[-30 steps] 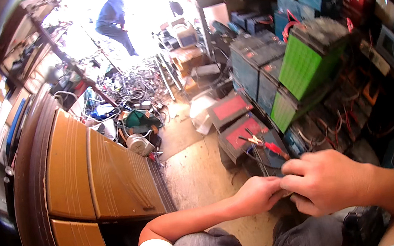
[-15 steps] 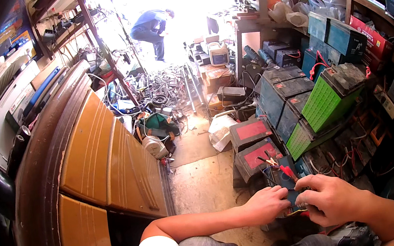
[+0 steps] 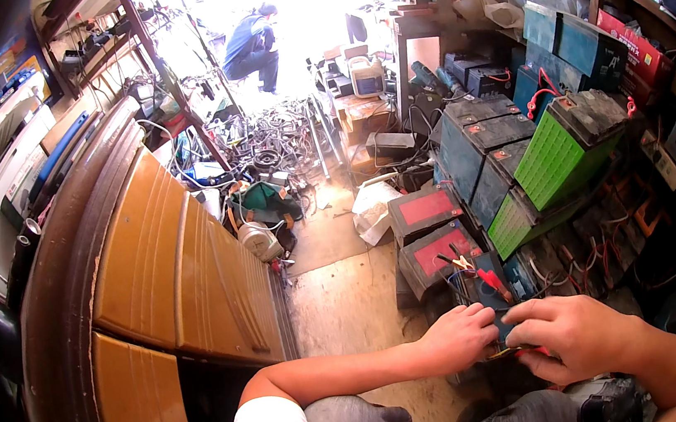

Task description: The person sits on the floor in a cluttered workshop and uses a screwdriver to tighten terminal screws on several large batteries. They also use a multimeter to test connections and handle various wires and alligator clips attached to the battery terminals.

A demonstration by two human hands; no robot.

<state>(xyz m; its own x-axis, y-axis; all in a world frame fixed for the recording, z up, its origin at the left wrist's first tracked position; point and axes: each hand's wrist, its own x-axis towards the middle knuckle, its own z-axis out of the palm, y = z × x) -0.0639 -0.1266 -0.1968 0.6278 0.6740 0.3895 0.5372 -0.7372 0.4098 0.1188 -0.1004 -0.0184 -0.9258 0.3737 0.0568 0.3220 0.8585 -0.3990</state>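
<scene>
Over a dark blue battery [image 3: 487, 264] at the lower right, my two hands work close together. My left hand [image 3: 458, 339] has its fingers curled at the battery's near edge, their tips partly hidden. Facing it, my right hand [image 3: 569, 336] is bent, thumb and fingers drawn in; what lies between them is hidden. A thin yellow wire [image 3: 500, 353] shows low between both hands. Just beyond my right fingertips, a red crocodile clip [image 3: 493, 283] rests at the battery, apart from the fingers. A clip with bare metal jaws [image 3: 463, 263] is beside it.
Batteries with red tops [image 3: 423, 208] stand just ahead, beside stacked blue batteries [image 3: 464, 142] and a bright green one [image 3: 562, 154]. A brown wooden cabinet [image 3: 143, 258] lines the left. Tangled cables [image 3: 268, 148] cover the floor farther off, where another person [image 3: 250, 50] crouches.
My right fingers have come away from the red clip and sit lower, nearer the yellow wire. My left hand stays at the battery. The person in the back has sunk into a crouch.
</scene>
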